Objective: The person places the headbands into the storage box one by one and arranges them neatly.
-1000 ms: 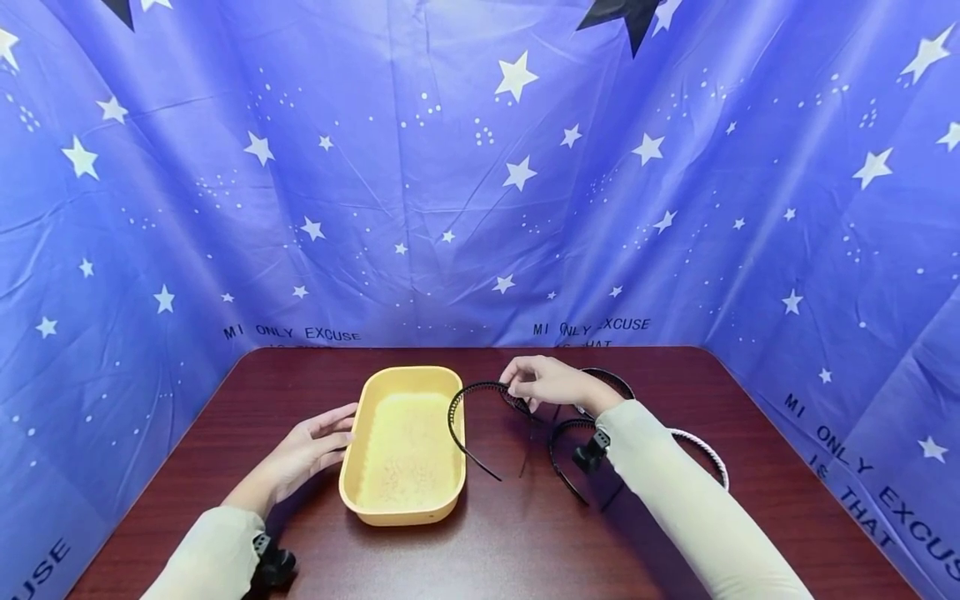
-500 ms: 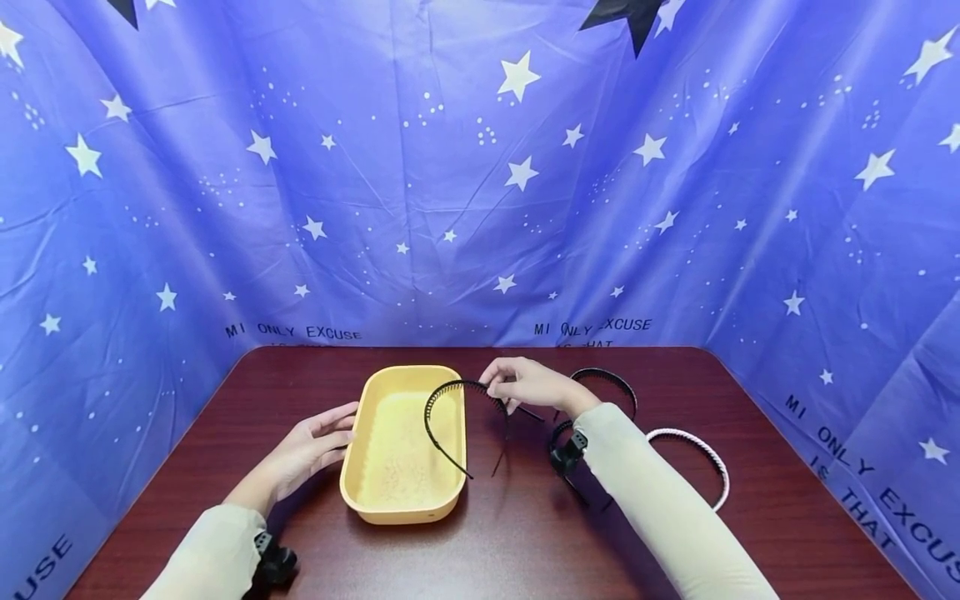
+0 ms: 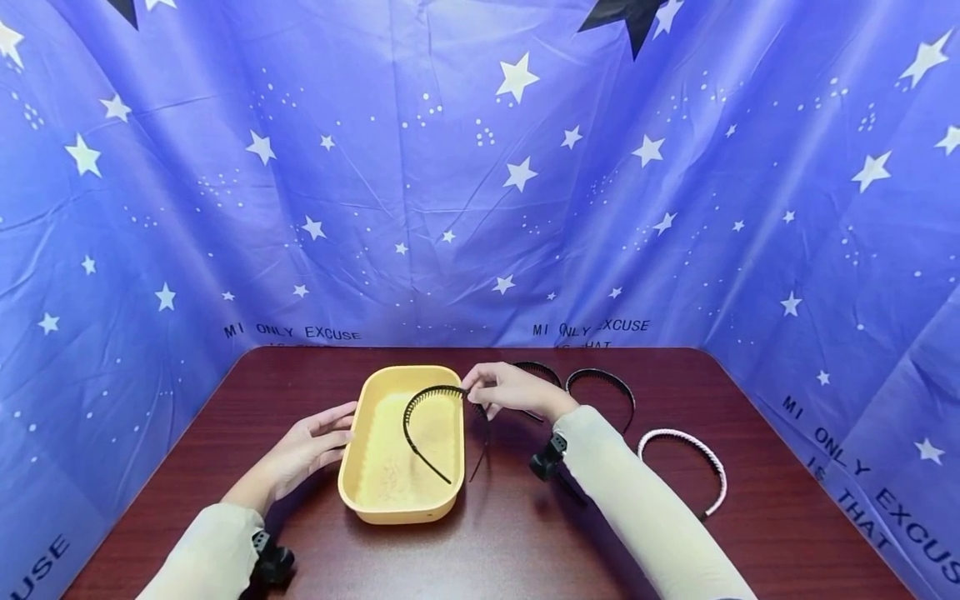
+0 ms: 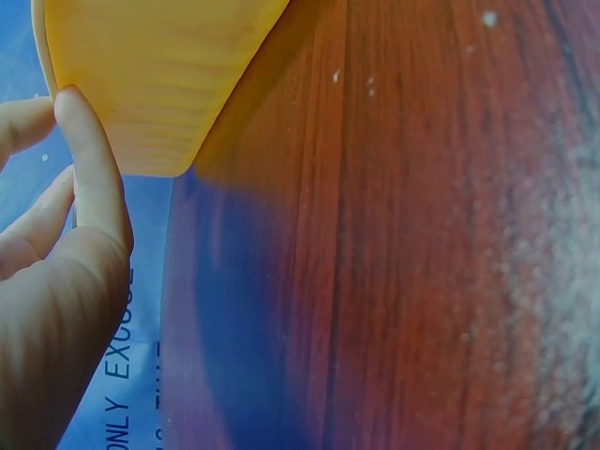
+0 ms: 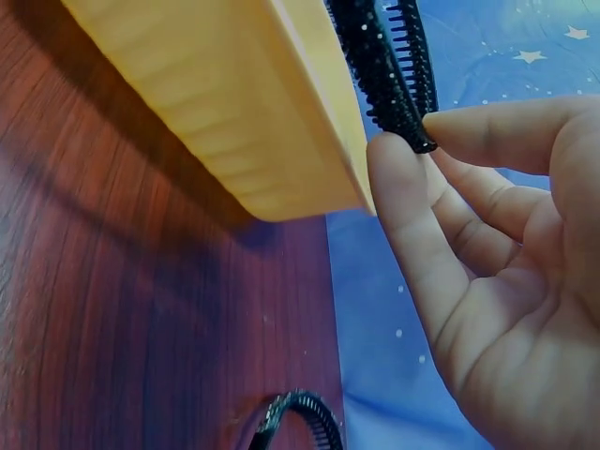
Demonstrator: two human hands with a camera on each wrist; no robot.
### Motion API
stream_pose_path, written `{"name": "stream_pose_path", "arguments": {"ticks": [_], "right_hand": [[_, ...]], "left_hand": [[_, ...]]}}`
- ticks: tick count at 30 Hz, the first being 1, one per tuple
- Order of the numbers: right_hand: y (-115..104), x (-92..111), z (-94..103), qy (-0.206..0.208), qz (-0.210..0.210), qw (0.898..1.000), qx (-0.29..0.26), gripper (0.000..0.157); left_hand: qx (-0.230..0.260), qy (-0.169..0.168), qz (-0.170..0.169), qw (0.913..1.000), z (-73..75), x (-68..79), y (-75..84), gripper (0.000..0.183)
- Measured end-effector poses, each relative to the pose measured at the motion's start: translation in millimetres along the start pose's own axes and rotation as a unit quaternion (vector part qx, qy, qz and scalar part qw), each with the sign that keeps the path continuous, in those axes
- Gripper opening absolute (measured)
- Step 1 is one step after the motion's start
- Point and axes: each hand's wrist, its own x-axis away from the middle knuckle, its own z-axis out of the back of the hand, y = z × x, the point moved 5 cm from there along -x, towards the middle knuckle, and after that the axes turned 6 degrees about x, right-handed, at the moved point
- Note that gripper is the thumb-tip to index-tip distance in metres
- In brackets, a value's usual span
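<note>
My right hand (image 3: 517, 390) pinches a black toothed headband (image 3: 433, 390) between thumb and fingertip. The headband hangs over the right side of a yellow plastic tub (image 3: 393, 442), one leg over the tub's inside and the other outside its right wall. In the right wrist view, the headband (image 5: 384, 80) has a speckled outer face and comb teeth, and the fingertips are close to the tub's rim (image 5: 323, 103). My left hand (image 3: 303, 458) touches the tub's left wall, its fingers loosely extended. The left wrist view shows the thumb (image 4: 94, 159) against the tub's outer wall.
On the dark red table (image 3: 330, 542), right of the tub, lie a black headband (image 3: 536, 367) partly behind my right hand, another black headband (image 3: 628, 396) and a white braided headband (image 3: 722, 471). My right sleeve (image 3: 637, 492) covers part of the table. A blue star-patterned cloth (image 3: 420, 200) hangs behind.
My right hand has moved left, carrying the black headband from beside the tub to over its right part. The headbands on the right have come more into view. My left hand stays put.
</note>
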Motion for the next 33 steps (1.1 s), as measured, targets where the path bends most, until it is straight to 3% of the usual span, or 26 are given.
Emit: {"name": "stream_pose_path", "arguments": {"ticks": [11, 23, 33], "right_hand": [[-16, -30, -12.7, -0.032, -0.014, 0.999, 0.022, 0.023], [-18, -47, -30.7, -0.044, -0.041, 0.998, 0.032, 0.019], [-20, -61, -39.9, -0.043, -0.039, 0.990, 0.127, 0.015]], "left_hand": [[0.002, 0.000, -0.001, 1.0000, -1.6, 1.6, 0.4, 0.067], [-0.001, 0.004, 0.006, 1.0000, 0.7, -0.6, -2.0, 0.068], [-0.004, -0.001, 0.003, 1.0000, 0.1, -0.2, -1.6, 0.068]]}}
